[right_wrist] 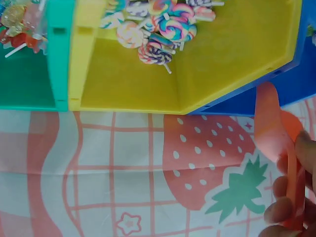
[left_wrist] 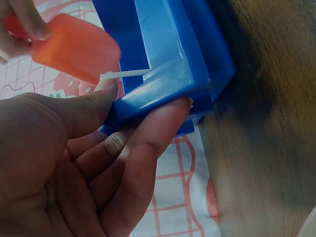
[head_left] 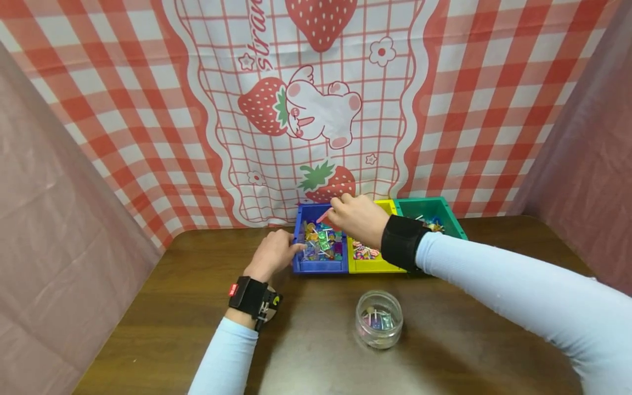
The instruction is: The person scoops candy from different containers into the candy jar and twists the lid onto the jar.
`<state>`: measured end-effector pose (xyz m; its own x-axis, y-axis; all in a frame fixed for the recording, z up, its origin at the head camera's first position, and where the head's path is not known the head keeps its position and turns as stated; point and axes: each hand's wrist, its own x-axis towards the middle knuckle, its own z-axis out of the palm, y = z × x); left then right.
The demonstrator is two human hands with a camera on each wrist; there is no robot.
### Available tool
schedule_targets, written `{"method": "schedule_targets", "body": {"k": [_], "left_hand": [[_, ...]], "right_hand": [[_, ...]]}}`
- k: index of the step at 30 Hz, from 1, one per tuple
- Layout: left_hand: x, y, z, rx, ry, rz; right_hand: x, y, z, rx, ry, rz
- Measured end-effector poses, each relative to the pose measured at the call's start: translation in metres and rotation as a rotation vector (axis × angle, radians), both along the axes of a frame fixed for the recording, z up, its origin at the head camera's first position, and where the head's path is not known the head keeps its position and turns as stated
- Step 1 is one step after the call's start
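Observation:
My left hand [head_left: 282, 250] grips the left wall of a blue bin [head_left: 318, 266] full of wrapped candies; in the left wrist view its thumb and fingers [left_wrist: 148, 143] pinch the bin's corner [left_wrist: 187, 54]. My right hand [head_left: 345, 211] hovers over the back of the blue bin and holds orange plastic tongs [head_left: 324, 215]. These orange tongs [right_wrist: 274, 129] show beside my fingers [right_wrist: 284, 210] in the right wrist view, and as an orange blade [left_wrist: 74, 47] above a white stick [left_wrist: 123, 74] in the left wrist view.
A yellow bin [head_left: 375, 267] with swirl lollipops [right_wrist: 158, 24] and a green bin [head_left: 451, 216] stand to the right of the blue one. A small clear jar [head_left: 379, 319] with a few candies sits on the brown table [head_left: 197, 307]. A strawberry-print cloth [head_left: 316, 109] hangs behind.

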<state>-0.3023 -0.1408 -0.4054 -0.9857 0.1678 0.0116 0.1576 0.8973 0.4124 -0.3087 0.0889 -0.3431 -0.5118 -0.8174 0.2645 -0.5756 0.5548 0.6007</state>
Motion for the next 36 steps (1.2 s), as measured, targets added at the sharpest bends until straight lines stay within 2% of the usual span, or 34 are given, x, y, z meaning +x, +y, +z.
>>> {"method": "schedule_targets", "body": {"k": [6, 14, 18, 29, 34, 36], "left_hand": [[-0.001, 0.001, 0.000, 0.005, 0.001, -0.004], [0.000, 0.004, 0.001, 0.016, -0.017, -0.006], [0.000, 0.004, 0.001, 0.018, -0.004, -0.006], [0.000, 0.003, -0.001, 0.020, -0.008, -0.006], [0.000, 0.001, 0.000, 0.030, -0.018, 0.008], [0.000, 0.000, -0.001, 0.030, -0.024, 0.014]], "right_hand": [[-0.019, -0.012, -0.011, 0.050, 0.098, 0.048], [-0.034, -0.018, -0.020, 0.025, 0.037, 0.061], [-0.039, -0.021, -0.025, 0.025, 0.015, 0.074], [-0.036, -0.033, -0.030, 0.071, -0.190, -0.017], [-0.035, -0.037, -0.029, -0.045, -0.246, -0.055], [-0.034, -0.039, -0.027, -0.096, -0.308, -0.093]]}}
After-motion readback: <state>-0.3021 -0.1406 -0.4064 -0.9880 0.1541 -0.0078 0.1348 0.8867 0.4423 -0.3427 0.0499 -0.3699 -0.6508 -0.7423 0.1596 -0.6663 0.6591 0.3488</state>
